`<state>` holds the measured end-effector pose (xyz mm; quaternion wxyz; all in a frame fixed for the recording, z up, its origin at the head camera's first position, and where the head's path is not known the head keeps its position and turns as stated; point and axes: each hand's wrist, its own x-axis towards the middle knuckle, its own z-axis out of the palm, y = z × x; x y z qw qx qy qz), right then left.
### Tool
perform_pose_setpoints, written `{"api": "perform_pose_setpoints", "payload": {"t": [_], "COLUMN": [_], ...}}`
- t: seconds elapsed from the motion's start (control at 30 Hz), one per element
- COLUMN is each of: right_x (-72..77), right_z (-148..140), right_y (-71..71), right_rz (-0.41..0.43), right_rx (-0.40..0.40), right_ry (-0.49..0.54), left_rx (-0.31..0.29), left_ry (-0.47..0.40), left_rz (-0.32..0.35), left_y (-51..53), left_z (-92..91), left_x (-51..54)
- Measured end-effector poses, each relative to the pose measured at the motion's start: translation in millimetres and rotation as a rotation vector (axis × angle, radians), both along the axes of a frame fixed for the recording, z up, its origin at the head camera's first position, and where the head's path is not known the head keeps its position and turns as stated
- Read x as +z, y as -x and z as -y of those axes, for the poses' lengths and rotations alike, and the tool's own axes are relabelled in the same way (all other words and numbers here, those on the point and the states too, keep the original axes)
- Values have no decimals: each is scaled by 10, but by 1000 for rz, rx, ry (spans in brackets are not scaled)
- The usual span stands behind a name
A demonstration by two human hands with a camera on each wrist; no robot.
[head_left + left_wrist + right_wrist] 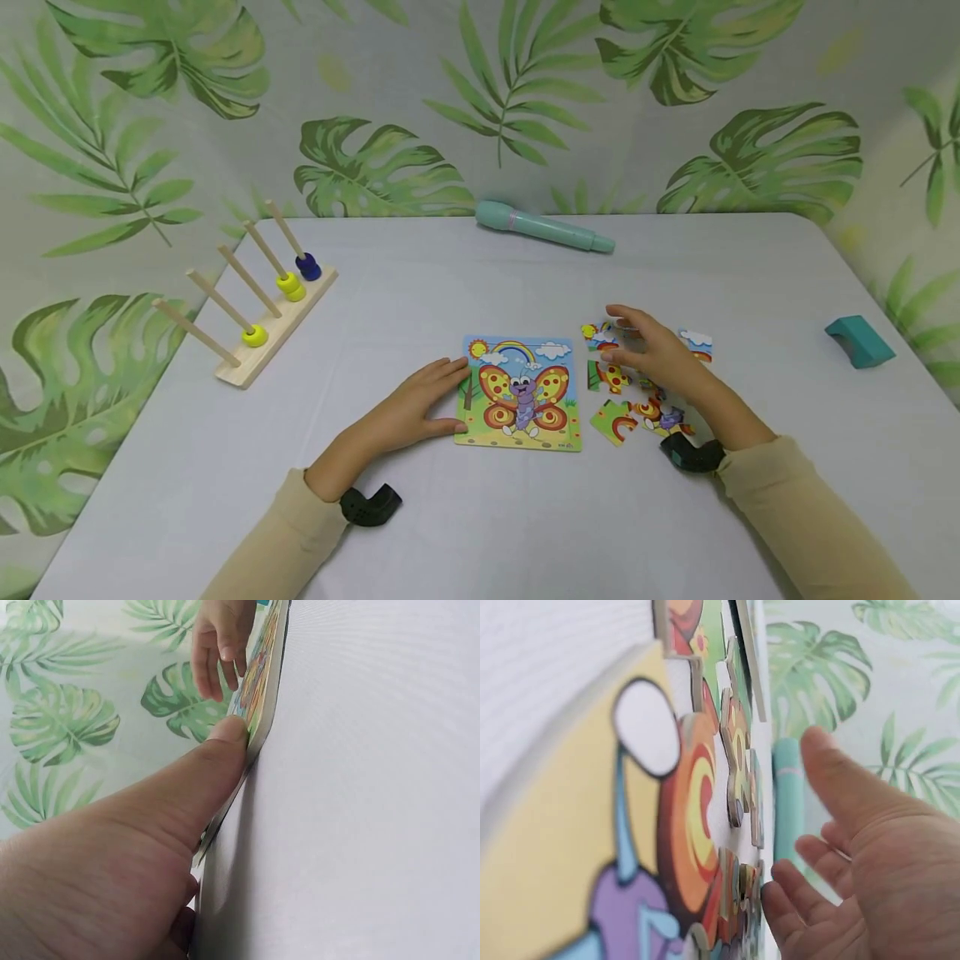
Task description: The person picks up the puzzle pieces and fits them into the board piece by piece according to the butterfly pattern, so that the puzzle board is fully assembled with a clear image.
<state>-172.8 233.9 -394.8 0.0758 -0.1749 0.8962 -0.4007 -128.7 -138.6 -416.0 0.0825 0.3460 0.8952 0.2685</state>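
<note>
A square butterfly picture board (525,392) lies flat on the table. My left hand (412,408) is at its left side; the thumb (229,731) rests on the board's edge and the other fingers reach its upper left edge. Right of the board lie several loose puzzle pieces (615,421) with parts of a butterfly picture. My right hand (660,350) is over these pieces, thumb and fingers apart, with nothing visible between them. In the right wrist view, a piece with a purple body and an orange swirl (694,825) lies close to the camera. Some pieces are partly hidden beneath the right hand.
A wooden peg stand (288,325) with yellow and dark blue beads stands at the left. A teal toy microphone (547,227) lies near the back edge. At the right is a teal arch block (860,342). Leaf-patterned cloth (390,167) hangs behind the white table.
</note>
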Motion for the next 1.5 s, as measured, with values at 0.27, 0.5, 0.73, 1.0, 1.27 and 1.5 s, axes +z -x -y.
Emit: {"api": "perform_pose_setpoints", "payload": {"t": [0.27,0.5,0.73,1.0,1.27,1.5], "right_x": [-53,-55,-46,-62,80,312], "right_z": [-17,10,23,28,106,367], "right_y": [49,104,106,77,-21,-159], "right_rz": [5,-17,-59,-124,-192,-303], "right_rx": [10,52,58,33,-36,36], "right_ry": [-72,-111,-175,-167,-41,115], "left_rx": [1,2,-1,-3,-6,-5], "left_ry": [-2,-5,-6,-4,-13,-18], "left_rz": [-5,-11,-17,-19,-25,-31], "left_y": [3,0,-3,-2,5,6], "left_z": [7,16,21,22,20,11], "left_x": [-7,-11,-7,-20,-28,-19]}}
